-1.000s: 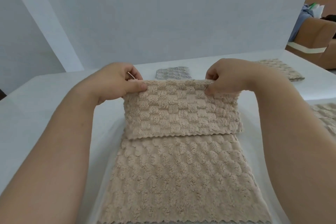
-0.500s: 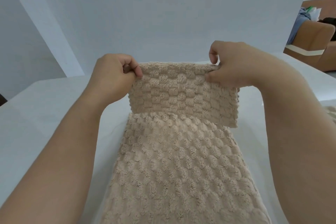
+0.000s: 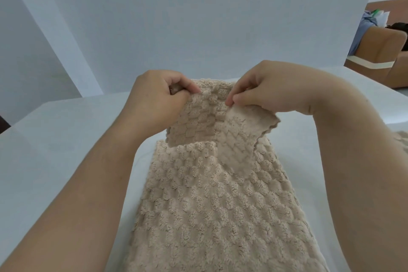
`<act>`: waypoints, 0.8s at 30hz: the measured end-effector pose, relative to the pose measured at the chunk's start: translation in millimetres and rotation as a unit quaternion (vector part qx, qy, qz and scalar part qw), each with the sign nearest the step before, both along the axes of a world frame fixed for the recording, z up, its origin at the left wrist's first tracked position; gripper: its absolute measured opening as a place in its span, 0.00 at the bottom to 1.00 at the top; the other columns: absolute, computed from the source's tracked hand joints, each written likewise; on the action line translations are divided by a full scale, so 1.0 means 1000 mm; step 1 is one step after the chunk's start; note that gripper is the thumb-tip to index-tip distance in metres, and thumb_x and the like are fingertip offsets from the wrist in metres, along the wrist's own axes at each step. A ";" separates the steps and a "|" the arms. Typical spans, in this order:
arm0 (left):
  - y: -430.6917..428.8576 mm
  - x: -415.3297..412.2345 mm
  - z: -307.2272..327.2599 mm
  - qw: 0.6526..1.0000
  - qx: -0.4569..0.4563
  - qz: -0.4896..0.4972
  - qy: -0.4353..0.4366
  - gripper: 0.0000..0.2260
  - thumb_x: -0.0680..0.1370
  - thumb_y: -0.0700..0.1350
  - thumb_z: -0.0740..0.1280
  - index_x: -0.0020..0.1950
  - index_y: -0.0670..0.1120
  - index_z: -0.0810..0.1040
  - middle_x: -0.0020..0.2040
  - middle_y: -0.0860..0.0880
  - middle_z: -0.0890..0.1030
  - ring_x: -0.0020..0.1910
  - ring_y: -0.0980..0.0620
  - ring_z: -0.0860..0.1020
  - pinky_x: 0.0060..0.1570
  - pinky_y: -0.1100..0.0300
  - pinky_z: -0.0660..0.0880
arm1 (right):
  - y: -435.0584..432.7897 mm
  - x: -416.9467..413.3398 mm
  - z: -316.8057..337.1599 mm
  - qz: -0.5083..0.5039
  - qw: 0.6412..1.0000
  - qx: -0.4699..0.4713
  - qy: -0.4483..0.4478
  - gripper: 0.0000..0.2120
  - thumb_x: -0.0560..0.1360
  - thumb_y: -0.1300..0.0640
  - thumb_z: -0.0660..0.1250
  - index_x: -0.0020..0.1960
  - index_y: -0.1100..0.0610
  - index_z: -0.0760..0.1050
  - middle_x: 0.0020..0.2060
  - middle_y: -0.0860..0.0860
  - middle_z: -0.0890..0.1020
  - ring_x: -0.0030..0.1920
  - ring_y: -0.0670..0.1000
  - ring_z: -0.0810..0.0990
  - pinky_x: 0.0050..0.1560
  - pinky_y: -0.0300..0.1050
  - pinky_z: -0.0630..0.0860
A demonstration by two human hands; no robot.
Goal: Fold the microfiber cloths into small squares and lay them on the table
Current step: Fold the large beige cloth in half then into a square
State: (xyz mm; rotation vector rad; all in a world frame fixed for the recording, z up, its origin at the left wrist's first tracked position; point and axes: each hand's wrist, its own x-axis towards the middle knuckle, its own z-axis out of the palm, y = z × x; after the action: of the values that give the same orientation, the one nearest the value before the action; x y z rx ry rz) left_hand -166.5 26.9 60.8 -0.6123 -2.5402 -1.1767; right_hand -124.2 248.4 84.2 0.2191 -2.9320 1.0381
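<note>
Pinching cloth (image 3: pixel 212 201) top edge, raised: left hand (image 3: pixel 154 99) | right hand (image 3: pixel 269 88), fingers curled

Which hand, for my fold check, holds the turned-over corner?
The right hand: its corner of the cloth hangs flipped, smoother side out; not so the left hand.

Your feed is bright and even: soft diffuse light, cool white cast. Faint shadow on the bench (image 3: pixel 55 139) just left of the cloth (image 3: pixel 209 205). Wide-angle bend at the edges; the wall (image 3: pixel 198 17) lines lean. Weave is sharp at centre, softer at the bottom edge.
</note>
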 end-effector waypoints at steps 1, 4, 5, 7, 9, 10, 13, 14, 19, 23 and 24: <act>0.002 0.001 0.000 1.000 0.000 -0.004 0.000 0.11 0.78 0.38 0.70 0.43 0.54 0.87 0.28 0.53 0.74 0.25 0.58 0.68 0.26 0.69 0.67 | -0.002 0.000 0.000 0.001 0.999 -0.029 -0.016 0.12 0.79 0.58 0.65 0.46 0.48 0.87 0.43 0.48 0.87 0.40 0.50 0.86 0.43 0.48 0.85; 0.006 0.005 -0.001 1.000 -0.003 -0.020 0.007 0.10 0.78 0.40 0.70 0.44 0.55 0.87 0.28 0.57 0.76 0.25 0.58 0.69 0.27 0.69 0.67 | -0.008 0.000 -0.001 0.016 0.993 -0.092 -0.076 0.16 0.78 0.63 0.60 0.52 0.54 0.85 0.47 0.53 0.85 0.40 0.56 0.88 0.48 0.55 0.85; 0.008 0.008 -0.001 1.000 -0.005 -0.027 0.011 0.10 0.78 0.41 0.70 0.45 0.55 0.87 0.29 0.58 0.77 0.26 0.59 0.70 0.28 0.70 0.67 | -0.008 0.000 -0.001 0.022 0.993 -0.089 -0.077 0.17 0.77 0.65 0.59 0.53 0.54 0.85 0.48 0.54 0.85 0.40 0.56 0.88 0.50 0.57 0.85; 0.010 0.012 0.000 0.999 -0.012 -0.040 0.019 0.08 0.78 0.45 0.68 0.45 0.55 0.87 0.34 0.60 0.81 0.30 0.61 0.74 0.31 0.71 0.68 | -0.009 0.000 -0.002 0.036 0.995 -0.066 -0.066 0.18 0.77 0.67 0.60 0.56 0.54 0.84 0.45 0.52 0.87 0.41 0.54 0.88 0.52 0.57 0.84; 0.011 0.013 0.001 0.998 -0.021 -0.054 0.030 0.10 0.79 0.55 0.67 0.46 0.55 0.86 0.41 0.57 0.84 0.38 0.60 0.79 0.35 0.68 0.71 | -0.009 0.002 -0.001 0.056 0.997 -0.028 -0.050 0.12 0.78 0.64 0.65 0.56 0.54 0.84 0.40 0.47 0.88 0.41 0.49 0.88 0.51 0.53 0.85; 0.010 0.013 0.001 0.997 -0.025 -0.064 0.034 0.13 0.77 0.61 0.65 0.46 0.55 0.86 0.42 0.56 0.84 0.41 0.59 0.80 0.38 0.66 0.73 | -0.009 0.002 -0.002 0.061 0.997 -0.017 -0.042 0.08 0.78 0.60 0.68 0.54 0.54 0.84 0.39 0.45 0.88 0.41 0.48 0.88 0.51 0.52 0.85; 0.008 0.015 0.001 0.995 -0.048 -0.079 0.048 0.22 0.69 0.73 0.66 0.47 0.58 0.84 0.44 0.57 0.82 0.43 0.59 0.80 0.41 0.66 0.75 | -0.009 0.002 -0.001 0.051 0.998 -0.018 -0.021 0.08 0.79 0.51 0.69 0.48 0.54 0.85 0.38 0.41 0.87 0.38 0.44 0.87 0.47 0.44 0.83; 0.008 0.017 0.001 0.994 -0.063 -0.077 0.052 0.24 0.66 0.75 0.67 0.49 0.59 0.83 0.45 0.58 0.81 0.44 0.59 0.79 0.41 0.68 0.74 | -0.009 0.002 -0.001 0.044 0.999 -0.018 -0.015 0.10 0.80 0.50 0.69 0.47 0.54 0.85 0.36 0.41 0.87 0.36 0.42 0.86 0.44 0.40 0.82; 0.013 0.018 -0.001 0.993 -0.083 -0.053 0.065 0.20 0.66 0.65 0.77 0.51 0.57 0.82 0.46 0.59 0.79 0.44 0.63 0.78 0.38 0.71 0.70 | -0.010 0.002 -0.001 0.041 0.999 -0.018 -0.007 0.11 0.81 0.49 0.68 0.46 0.54 0.85 0.33 0.43 0.87 0.36 0.45 0.86 0.44 0.42 0.82; 0.010 0.014 -0.001 0.997 -0.029 -0.046 0.047 0.06 0.73 0.49 0.77 0.46 0.59 0.83 0.44 0.57 0.81 0.40 0.62 0.79 0.36 0.70 0.71 | -0.009 0.002 -0.001 0.042 0.998 -0.005 -0.042 0.16 0.81 0.41 0.62 0.50 0.51 0.83 0.36 0.47 0.88 0.37 0.50 0.87 0.45 0.46 0.83; 0.009 0.013 -0.001 0.998 -0.019 -0.047 0.040 0.07 0.73 0.47 0.77 0.46 0.59 0.83 0.43 0.56 0.82 0.38 0.60 0.79 0.35 0.68 0.73 | -0.009 0.002 -0.001 0.036 0.998 0.004 -0.057 0.20 0.81 0.37 0.59 0.50 0.50 0.82 0.36 0.48 0.88 0.35 0.51 0.86 0.44 0.46 0.83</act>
State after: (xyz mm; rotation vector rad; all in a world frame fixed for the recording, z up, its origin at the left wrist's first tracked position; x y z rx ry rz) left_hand -153.3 35.6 60.1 -0.7808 -2.4966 -1.1130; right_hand -121.8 239.3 83.0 0.2757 -3.0519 1.0828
